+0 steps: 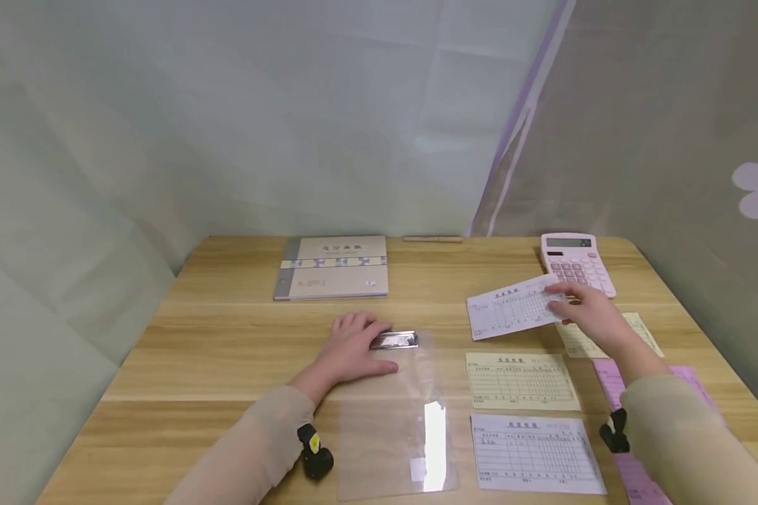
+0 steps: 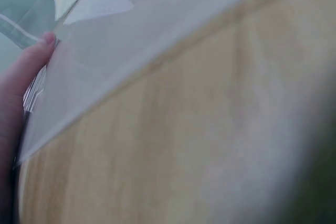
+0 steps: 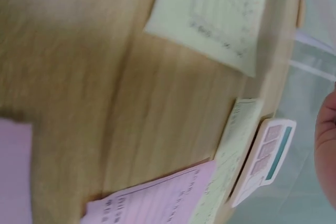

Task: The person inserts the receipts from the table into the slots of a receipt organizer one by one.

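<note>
My right hand [image 1: 590, 315] pinches the right end of a white printed slip [image 1: 512, 310], which is tilted just in front of the calculator. At the top of a clear clipboard [image 1: 385, 435], my left hand [image 1: 354, 348] rests beside the metal clip [image 1: 404, 340], fingers and thumb extended. The left wrist view shows the thumb [image 2: 34, 61] by the clip and the see-through board [image 2: 115, 45] over the wood. Right of the board lie a yellow slip [image 1: 521, 382] and, nearer me, another white slip [image 1: 537, 456] with some handwriting.
Pink slips [image 1: 695, 382] lie partly under my right forearm, with a second yellow slip [image 1: 644, 333] beyond them. The pink calculator [image 1: 577, 263] stands at the back right. A ledger book [image 1: 337, 266] and a pen [image 1: 432, 239] lie along the table's far edge, before the curtain.
</note>
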{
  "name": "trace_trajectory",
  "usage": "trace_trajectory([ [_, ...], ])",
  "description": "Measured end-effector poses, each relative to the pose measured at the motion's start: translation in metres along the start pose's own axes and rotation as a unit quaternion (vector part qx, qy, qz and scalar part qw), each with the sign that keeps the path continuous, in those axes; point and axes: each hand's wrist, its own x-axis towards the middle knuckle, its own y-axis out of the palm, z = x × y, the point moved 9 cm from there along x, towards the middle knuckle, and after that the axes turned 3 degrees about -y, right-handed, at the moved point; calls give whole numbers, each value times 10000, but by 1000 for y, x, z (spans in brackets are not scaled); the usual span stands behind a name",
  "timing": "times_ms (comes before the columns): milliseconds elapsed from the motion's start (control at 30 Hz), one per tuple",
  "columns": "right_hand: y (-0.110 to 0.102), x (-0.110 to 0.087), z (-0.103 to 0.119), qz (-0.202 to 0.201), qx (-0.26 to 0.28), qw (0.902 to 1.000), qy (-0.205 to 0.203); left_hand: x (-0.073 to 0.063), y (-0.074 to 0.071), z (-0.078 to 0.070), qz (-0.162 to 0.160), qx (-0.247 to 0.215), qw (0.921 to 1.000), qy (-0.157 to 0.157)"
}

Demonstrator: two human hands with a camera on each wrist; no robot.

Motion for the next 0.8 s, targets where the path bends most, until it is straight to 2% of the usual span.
trace_trajectory([
  [333,1,2,21,-126,358,9991,-162,1,-2,2,-80,-303,9995,-41],
  [533,15,0,29,117,703,9973,-201,1,-4,4,-75,-468,9988,-129],
  [667,28,-4,34,403,955,9945,-179,1,-7,4,-74,-711,9973,-178],
  [800,42,-8,36,676,1112,9914,-120,2,-7,5,-3,-720,9972,-195],
])
